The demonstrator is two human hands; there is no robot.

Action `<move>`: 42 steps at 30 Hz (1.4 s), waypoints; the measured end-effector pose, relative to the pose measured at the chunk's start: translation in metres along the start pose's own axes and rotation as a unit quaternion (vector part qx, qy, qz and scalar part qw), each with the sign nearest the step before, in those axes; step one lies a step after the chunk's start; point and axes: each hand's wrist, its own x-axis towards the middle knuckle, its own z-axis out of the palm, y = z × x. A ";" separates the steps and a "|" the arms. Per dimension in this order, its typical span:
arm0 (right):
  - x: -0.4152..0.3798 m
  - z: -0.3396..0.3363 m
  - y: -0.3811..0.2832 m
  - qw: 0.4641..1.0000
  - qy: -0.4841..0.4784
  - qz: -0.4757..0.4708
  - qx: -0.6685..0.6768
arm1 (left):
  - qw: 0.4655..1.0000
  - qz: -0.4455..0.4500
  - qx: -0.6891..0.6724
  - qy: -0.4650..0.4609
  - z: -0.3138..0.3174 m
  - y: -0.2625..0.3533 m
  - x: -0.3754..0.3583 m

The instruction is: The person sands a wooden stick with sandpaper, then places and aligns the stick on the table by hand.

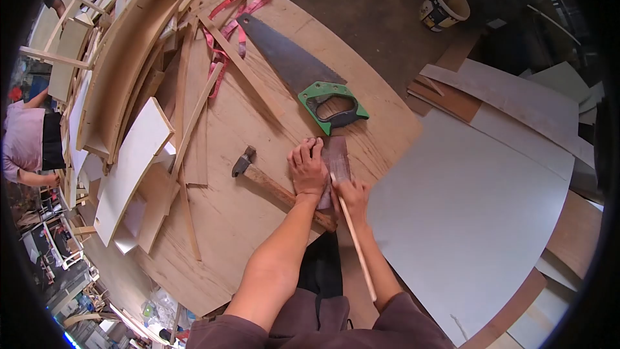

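One stick (356, 245) sits gripped in my right hand (352, 195), so I'd steady the brown strip (338, 156) with my left hand (309, 168), its grip unclear.

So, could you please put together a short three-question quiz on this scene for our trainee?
1. Multiple choice: the saw has a handle that is: a) green and black; b) yellow and white; c) plain blue.
2. True or false: the person's right hand is holding the saw.
3. Compare: which tool lies nearer to the bucket, the saw or the hammer?

Key:
1. a
2. False; it holds a thin wooden stick.
3. The saw.
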 end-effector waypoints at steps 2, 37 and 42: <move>-0.018 -0.009 -0.003 0.999 -0.033 0.018 -0.015 | 1.000 -0.001 0.005 -0.003 -0.001 0.000 0.001; 0.074 0.007 0.023 0.998 0.025 -0.046 -0.022 | 1.000 0.007 0.005 0.011 0.000 0.000 -0.001; 0.027 0.010 0.013 0.999 0.037 0.000 -0.016 | 1.000 0.005 -0.007 0.006 0.000 -0.001 0.000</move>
